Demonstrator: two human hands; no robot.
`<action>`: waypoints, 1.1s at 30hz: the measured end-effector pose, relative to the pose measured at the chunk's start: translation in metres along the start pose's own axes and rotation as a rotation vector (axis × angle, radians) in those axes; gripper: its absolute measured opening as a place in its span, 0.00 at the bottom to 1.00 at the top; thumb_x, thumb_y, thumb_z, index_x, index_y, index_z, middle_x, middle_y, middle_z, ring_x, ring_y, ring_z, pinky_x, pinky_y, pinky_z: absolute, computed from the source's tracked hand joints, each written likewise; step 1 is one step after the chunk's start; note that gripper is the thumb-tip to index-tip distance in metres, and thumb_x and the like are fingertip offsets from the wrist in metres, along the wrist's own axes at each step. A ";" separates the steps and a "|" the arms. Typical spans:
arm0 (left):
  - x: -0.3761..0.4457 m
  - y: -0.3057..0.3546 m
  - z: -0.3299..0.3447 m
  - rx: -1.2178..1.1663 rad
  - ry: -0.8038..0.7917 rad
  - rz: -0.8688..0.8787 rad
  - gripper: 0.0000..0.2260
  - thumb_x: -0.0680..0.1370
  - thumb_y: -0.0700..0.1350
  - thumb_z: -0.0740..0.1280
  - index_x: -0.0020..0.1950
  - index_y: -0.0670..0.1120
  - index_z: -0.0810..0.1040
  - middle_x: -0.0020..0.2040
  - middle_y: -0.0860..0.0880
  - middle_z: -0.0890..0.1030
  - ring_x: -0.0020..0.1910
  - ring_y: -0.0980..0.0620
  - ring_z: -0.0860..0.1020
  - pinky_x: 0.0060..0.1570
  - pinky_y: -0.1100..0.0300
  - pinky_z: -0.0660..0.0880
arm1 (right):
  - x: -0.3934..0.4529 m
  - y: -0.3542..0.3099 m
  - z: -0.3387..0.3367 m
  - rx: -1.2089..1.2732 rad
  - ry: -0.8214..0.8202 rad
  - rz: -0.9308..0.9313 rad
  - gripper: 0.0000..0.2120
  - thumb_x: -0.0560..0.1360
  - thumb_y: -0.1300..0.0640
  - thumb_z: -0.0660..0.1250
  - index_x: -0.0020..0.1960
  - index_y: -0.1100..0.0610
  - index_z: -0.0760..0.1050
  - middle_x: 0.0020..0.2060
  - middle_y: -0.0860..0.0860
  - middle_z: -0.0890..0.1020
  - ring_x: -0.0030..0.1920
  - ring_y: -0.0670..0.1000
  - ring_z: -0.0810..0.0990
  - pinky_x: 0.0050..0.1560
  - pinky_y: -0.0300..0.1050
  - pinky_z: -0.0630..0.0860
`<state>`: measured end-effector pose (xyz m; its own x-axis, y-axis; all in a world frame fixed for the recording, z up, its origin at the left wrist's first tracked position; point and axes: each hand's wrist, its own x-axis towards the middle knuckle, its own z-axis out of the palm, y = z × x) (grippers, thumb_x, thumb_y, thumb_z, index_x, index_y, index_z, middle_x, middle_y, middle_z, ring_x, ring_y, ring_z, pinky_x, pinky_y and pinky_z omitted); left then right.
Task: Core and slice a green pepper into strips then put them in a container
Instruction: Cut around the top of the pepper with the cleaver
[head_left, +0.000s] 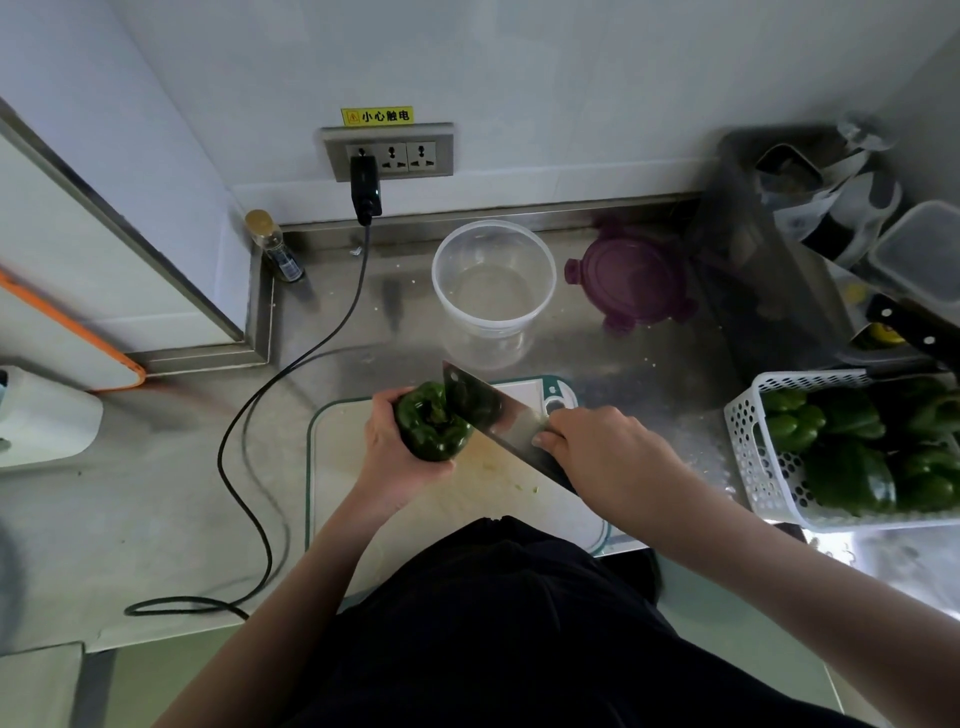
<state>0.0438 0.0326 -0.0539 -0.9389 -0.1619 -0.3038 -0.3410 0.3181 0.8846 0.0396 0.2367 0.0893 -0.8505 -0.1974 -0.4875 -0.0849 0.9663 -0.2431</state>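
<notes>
Green bell pepper (432, 423) held above the cutting board (467, 499), stem end up. Left hand (397, 452) wraps round its lower left side, fingers curled on the skin. Right hand (597, 452) closed on the cleaver (493, 410) handle, thumb up on the blade flat; the blade's front corner is set into the stem hollow. Coring step, by the look of it.

Handling judgement: pepper hollow and light, walls firm but will crack under a hard squeeze; skin glossy, likely slippery. Best hold is low on the body, well clear of the blade.

Clear round container (493, 291) stands empty just beyond the board.
</notes>
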 end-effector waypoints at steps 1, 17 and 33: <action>0.001 0.000 0.000 0.004 0.000 0.002 0.36 0.54 0.43 0.75 0.55 0.66 0.62 0.58 0.52 0.68 0.61 0.48 0.69 0.58 0.44 0.74 | 0.000 0.000 0.000 0.001 0.000 0.005 0.12 0.83 0.51 0.53 0.48 0.55 0.71 0.39 0.50 0.71 0.39 0.55 0.74 0.38 0.47 0.70; 0.005 0.001 -0.001 -0.054 0.037 -0.053 0.37 0.55 0.42 0.75 0.55 0.62 0.61 0.60 0.48 0.68 0.60 0.49 0.70 0.54 0.46 0.77 | 0.028 -0.010 0.016 0.039 -0.010 0.015 0.06 0.81 0.56 0.55 0.45 0.53 0.65 0.43 0.54 0.75 0.40 0.55 0.73 0.38 0.45 0.70; 0.006 0.000 -0.001 -0.085 0.054 -0.052 0.38 0.56 0.39 0.77 0.59 0.55 0.61 0.60 0.46 0.69 0.60 0.49 0.71 0.53 0.54 0.77 | 0.030 -0.002 0.029 0.155 -0.025 -0.008 0.14 0.82 0.49 0.52 0.42 0.54 0.67 0.35 0.52 0.74 0.32 0.51 0.74 0.32 0.45 0.69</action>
<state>0.0385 0.0308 -0.0556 -0.9151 -0.2275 -0.3328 -0.3823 0.2276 0.8956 0.0292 0.2245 0.0512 -0.8369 -0.2110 -0.5050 -0.0089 0.9279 -0.3728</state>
